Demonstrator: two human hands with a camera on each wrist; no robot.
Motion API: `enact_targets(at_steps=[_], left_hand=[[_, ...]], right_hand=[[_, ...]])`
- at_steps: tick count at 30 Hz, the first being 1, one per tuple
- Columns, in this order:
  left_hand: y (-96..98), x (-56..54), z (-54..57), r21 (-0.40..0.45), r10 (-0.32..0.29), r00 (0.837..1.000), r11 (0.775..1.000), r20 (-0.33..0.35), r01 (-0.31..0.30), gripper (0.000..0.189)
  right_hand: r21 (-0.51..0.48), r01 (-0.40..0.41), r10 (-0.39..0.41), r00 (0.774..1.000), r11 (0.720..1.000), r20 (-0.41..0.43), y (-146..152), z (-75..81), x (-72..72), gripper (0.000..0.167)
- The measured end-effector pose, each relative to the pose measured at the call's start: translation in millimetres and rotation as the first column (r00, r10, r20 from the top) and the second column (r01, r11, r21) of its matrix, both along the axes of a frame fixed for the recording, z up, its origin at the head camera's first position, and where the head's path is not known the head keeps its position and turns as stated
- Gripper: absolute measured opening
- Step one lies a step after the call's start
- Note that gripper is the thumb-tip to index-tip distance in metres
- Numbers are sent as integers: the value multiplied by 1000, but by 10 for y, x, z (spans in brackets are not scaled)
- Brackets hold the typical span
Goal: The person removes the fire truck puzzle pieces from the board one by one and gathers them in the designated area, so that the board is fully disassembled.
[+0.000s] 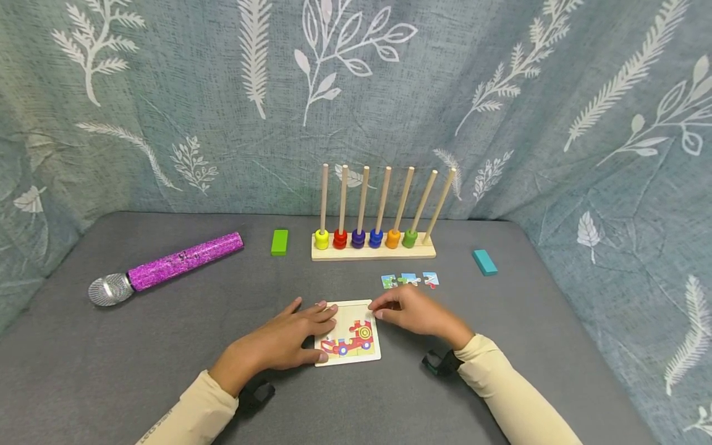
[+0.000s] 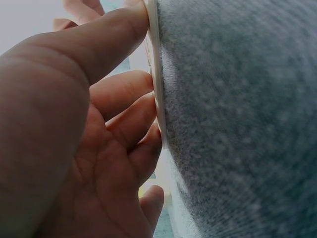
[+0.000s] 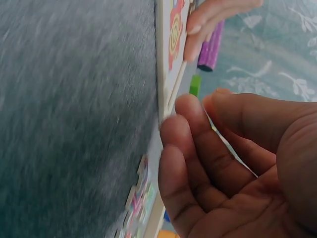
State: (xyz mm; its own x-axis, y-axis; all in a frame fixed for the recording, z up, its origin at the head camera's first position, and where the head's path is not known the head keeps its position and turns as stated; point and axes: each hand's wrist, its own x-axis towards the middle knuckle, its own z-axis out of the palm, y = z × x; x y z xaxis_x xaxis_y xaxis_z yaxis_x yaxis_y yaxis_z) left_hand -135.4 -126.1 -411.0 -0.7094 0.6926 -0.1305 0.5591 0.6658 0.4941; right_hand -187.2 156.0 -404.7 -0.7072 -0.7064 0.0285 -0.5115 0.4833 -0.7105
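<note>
A small wooden-framed jigsaw lies on the grey table, its red vehicle picture partly filled in along the bottom and right. My left hand rests over its left side, fingers spread across the frame and thumb at the lower left edge. In the left wrist view, the fingertips press against the thin frame. At the upper right corner is my right hand, fingers loosely bent and thumb near the index finger, with no piece showing between them. Three loose puzzle pieces lie just beyond it.
Behind the pieces stands a wooden peg stacker with tall rods and coloured beads. A green block sits to its left, a blue block to its right. The purple microphone lies at the left. A patterned curtain backs the table.
</note>
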Motion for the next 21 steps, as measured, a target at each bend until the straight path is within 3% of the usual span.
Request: enact_targets(at_steps=[6,12,21], left_hand=[[-2,-5,-12,-1,2,1000,1000,0,-2,61],[-5,-1,-14,1,8,1000,1000,-6,-8,60],[1,-1,-34,3,15,1000,1000,-7,-15,60]], right_hand=[[-20,-28,28,999,999,-23,-82,17,30,17],[-29,-50,51,997,998,54,-140,5,39,18],[2,-66,66,997,998,29,-213,-3,41,20]])
